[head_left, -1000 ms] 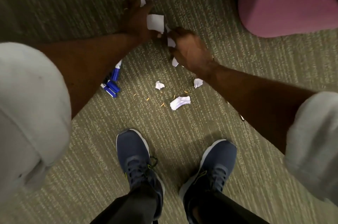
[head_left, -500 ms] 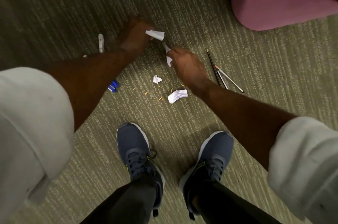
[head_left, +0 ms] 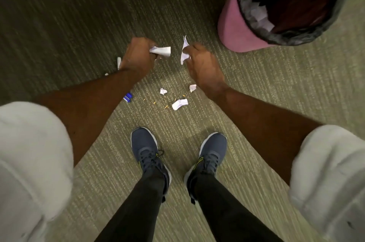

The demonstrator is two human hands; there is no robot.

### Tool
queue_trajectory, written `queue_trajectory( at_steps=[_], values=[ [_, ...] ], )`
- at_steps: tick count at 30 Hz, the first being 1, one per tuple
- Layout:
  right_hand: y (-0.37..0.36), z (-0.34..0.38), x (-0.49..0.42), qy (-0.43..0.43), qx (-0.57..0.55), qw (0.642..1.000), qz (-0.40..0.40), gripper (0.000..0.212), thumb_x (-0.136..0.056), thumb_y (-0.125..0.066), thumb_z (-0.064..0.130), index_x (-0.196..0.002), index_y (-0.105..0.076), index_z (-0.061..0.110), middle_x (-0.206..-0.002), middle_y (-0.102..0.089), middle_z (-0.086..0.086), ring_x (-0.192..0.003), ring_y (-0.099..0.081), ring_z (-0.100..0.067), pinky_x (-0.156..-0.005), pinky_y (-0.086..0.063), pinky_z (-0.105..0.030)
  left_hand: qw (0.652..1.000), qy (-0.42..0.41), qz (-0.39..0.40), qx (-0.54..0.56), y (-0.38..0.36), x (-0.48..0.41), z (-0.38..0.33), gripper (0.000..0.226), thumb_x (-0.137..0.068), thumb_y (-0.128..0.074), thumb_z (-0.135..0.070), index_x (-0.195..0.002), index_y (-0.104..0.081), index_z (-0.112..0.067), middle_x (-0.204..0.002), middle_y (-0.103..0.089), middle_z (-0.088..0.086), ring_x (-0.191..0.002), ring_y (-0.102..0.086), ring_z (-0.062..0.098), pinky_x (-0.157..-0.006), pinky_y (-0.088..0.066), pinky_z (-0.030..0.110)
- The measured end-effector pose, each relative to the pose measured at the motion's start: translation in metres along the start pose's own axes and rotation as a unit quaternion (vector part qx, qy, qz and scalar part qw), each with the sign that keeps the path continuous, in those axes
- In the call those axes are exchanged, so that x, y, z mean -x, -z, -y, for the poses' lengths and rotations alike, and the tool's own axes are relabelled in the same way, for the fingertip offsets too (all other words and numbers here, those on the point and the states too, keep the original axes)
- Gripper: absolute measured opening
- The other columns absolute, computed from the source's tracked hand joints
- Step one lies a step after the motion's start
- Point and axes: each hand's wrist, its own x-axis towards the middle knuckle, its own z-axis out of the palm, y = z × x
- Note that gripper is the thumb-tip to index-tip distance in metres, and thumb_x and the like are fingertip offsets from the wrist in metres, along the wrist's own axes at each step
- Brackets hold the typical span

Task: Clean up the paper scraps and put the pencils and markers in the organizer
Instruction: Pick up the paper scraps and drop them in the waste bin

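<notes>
My left hand (head_left: 137, 55) is shut on a crumpled white paper scrap (head_left: 162, 51) that sticks out to the right. My right hand (head_left: 203, 65) grips another white paper scrap (head_left: 184, 51) between its fingers. Both hands hang above the carpet, a short gap between them. Three white scraps lie on the carpet below: a small one (head_left: 163, 91), one (head_left: 192, 87) by my right wrist, and a larger one (head_left: 179, 104). Blue markers (head_left: 128, 97) peek out from under my left forearm. A white pen-like piece (head_left: 119, 62) lies left of my left hand.
A pink bin (head_left: 235, 26) with a black liner stands at the upper right, white paper inside it. Small orange shavings (head_left: 155, 102) dot the carpet near the scraps. My two dark blue shoes (head_left: 147, 146) stand below on the green-grey carpet.
Both hands have risen from the carpet with their scraps and moved apart. The view has shifted so the bin's open top shows; the pencils at the right are now hidden by my right arm.
</notes>
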Motion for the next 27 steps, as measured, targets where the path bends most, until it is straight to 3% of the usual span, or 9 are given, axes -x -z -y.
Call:
queue_trajectory(
  at_steps=[6,13,16,19,23,27],
  values=[
    [0.083,0.004,0.011,-0.030,-0.019,0.998,-0.055,0.024,-0.095,-0.060,0.010,-0.118,-0.066,0.013,-0.121,-0.061,-0.004,-0.096,-0.069,-0.028,-0.076,-0.056,-0.034,0.997,-0.025,-0.022,0.064,0.045,0.010,-0.080,0.017,-0.086,-0.069,-0.014,-0.099,-0.078,-0.007,-0.085,-0.074,0.020,-0.078,-0.069,0.027,-0.070,-0.054,0.041],
    [0.159,-0.026,0.017,-0.136,-0.103,0.971,-0.167,0.027,-0.089,-0.063,0.011,-0.115,-0.069,0.007,-0.119,-0.066,-0.010,-0.112,-0.062,-0.025,-0.098,-0.047,-0.034,0.993,-0.054,-0.024,0.105,0.056,0.002,-0.181,0.027,-0.083,-0.071,-0.012,-0.108,-0.077,-0.007,-0.100,-0.076,0.018,-0.095,-0.071,0.025,-0.082,-0.056,0.038],
    [0.180,-0.046,0.018,-0.184,-0.134,0.953,-0.200,0.024,-0.086,-0.065,0.012,-0.109,-0.073,0.010,-0.114,-0.068,-0.008,-0.106,-0.065,-0.022,-0.096,-0.050,-0.034,0.992,-0.051,-0.028,0.112,0.047,-0.007,-0.218,0.030,-0.081,-0.070,-0.013,-0.110,-0.077,-0.010,-0.102,-0.075,0.015,-0.095,-0.069,0.020,-0.081,-0.053,0.031],
    [0.193,-0.067,0.019,-0.217,-0.148,0.942,-0.207,0.023,-0.086,-0.064,0.015,-0.105,-0.077,0.016,-0.115,-0.070,-0.006,-0.104,-0.068,-0.018,-0.091,-0.051,-0.026,0.994,-0.059,-0.021,0.094,0.036,-0.014,-0.250,0.035,-0.082,-0.071,-0.016,-0.117,-0.074,-0.013,-0.111,-0.073,0.013,-0.101,-0.067,0.019,-0.085,-0.053,0.029],
    [0.204,-0.090,0.021,-0.227,-0.138,0.941,-0.212,0.026,-0.087,-0.068,0.020,-0.112,-0.075,0.015,-0.122,-0.068,-0.004,-0.113,-0.064,-0.016,-0.099,-0.047,-0.024,0.994,-0.092,-0.006,0.059,0.030,-0.028,-0.283,0.035,-0.082,-0.066,-0.013,-0.116,-0.073,-0.012,-0.114,-0.073,0.014,-0.112,-0.068,0.024,-0.089,-0.054,0.032],
    [0.212,-0.108,0.019,-0.218,-0.117,0.945,-0.215,0.029,-0.090,-0.066,0.024,-0.117,-0.071,0.012,-0.125,-0.065,-0.004,-0.114,-0.061,-0.014,-0.096,-0.044,-0.020,0.993,-0.115,-0.019,0.037,0.025,-0.045,-0.304,0.038,-0.085,-0.069,-0.017,-0.123,-0.069,-0.011,-0.126,-0.068,0.011,-0.121,-0.062,0.020,-0.097,-0.053,0.032]
  ],
)
